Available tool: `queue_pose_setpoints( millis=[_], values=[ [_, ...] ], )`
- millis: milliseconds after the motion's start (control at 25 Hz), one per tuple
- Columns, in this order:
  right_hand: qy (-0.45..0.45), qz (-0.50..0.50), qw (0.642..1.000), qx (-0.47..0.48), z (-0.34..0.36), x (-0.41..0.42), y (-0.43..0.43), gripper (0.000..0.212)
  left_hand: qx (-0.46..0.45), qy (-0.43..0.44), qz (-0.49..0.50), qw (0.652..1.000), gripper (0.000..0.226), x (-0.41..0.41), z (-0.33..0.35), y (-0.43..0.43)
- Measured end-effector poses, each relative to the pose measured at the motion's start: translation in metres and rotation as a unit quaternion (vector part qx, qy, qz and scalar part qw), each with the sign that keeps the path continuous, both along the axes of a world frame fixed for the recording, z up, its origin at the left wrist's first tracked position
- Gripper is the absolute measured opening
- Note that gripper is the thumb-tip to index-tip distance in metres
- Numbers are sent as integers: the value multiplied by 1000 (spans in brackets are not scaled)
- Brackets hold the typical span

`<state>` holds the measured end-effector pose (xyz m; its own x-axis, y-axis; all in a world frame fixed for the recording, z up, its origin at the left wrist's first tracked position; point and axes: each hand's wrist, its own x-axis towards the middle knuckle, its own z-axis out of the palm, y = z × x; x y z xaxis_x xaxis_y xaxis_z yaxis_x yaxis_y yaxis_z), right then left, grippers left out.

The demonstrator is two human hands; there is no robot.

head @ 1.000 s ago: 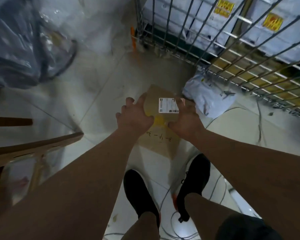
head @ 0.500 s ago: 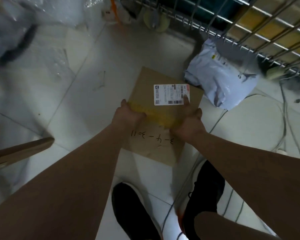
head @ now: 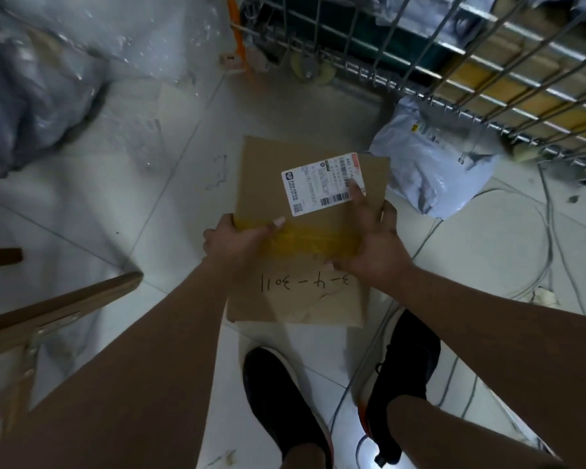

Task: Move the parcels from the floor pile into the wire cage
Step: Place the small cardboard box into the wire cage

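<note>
- Flat cardboard parcel [head: 305, 231] is up in both hands over the tiled floor [head: 132, 198], just ahead of the person's black shoes [head: 278, 401]. It's outside the wire cage [head: 487, 62], which fills the top right corner of the view.
- Left hand [head: 237, 242] grips the parcel's left edge. The thumb lies flat on top along the band of yellow tape [head: 315, 236], and the other fingers are tucked underneath where I can't see them.
- Right hand [head: 376, 252] is clamped on the right edge. One finger is stretched out straight onto the white shipping label [head: 322, 184], another hooks over the side, and the thumb presses on the top face near the handwriting.
- The handwriting is black marker below the tape, upside down from here, and looks like "3-4-3011".
- A grey poly mailer [head: 430, 170] lies on the floor right against the cage's bottom rail, just beyond the cardboard parcel's far right corner.
- One cage caster wheel [head: 310, 67] shows under the frame, with an orange strip [head: 239, 38] beside it.
- Loose cables [head: 548, 231] snake across the floor's right side, and some run past the right shoe.
- Crinkly plastic bags [head: 31, 79] are heaped at the top left, pretty blurry.
- A wooden frame piece [head: 48, 309] pokes in from the left edge. Can't tell what it belongs to.
</note>
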<state>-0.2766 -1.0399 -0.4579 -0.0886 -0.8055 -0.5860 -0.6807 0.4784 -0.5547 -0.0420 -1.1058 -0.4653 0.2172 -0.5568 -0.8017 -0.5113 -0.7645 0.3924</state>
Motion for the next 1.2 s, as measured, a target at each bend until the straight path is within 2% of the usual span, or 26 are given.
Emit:
queue_pose_setpoints(
  millis=[160, 280, 360, 480, 640, 800, 880, 1000, 1120, 1200],
  values=[
    [-3, 57, 998, -26, 87, 9, -27, 144, -30, 86, 65, 994, 111, 21, 96, 2],
    [17, 93, 993, -67, 159, 12, -47, 138, -46, 94, 89, 991, 111, 33, 164, 4],
    [-4, 73, 994, -78, 196, 13, -58, 138, -50, 109, 116, 986, 113, 39, 199, 8],
    [-43, 39, 997, -56, 254, 13, -74, 137, -43, 152, 179, 971, 103, 46, 253, 19],
    [-81, 72, 994, -13, 330, 11, -96, 117, -18, 223, 255, 941, 83, 51, 318, 39],
    [-98, 141, 985, 15, 398, 6, -119, 107, 26, 286, 225, 931, 63, 63, 374, 57],
    [-88, 159, 983, 28, 430, 2, -128, 103, 23, 274, 200, 940, 71, 76, 398, 55],
    [-56, 186, 981, 14, 471, 0, -140, 97, -99, 182, 210, 956, 84, 95, 436, 33],
    [-71, 190, 979, 22, 503, -2, -153, 92, -199, 45, 67, 977, 101, 110, 477, 1],
    [-67, 216, 974, 31, 521, -1, -162, 90, -224, 26, -37, 974, 105, 113, 501, -22]
  ],
)
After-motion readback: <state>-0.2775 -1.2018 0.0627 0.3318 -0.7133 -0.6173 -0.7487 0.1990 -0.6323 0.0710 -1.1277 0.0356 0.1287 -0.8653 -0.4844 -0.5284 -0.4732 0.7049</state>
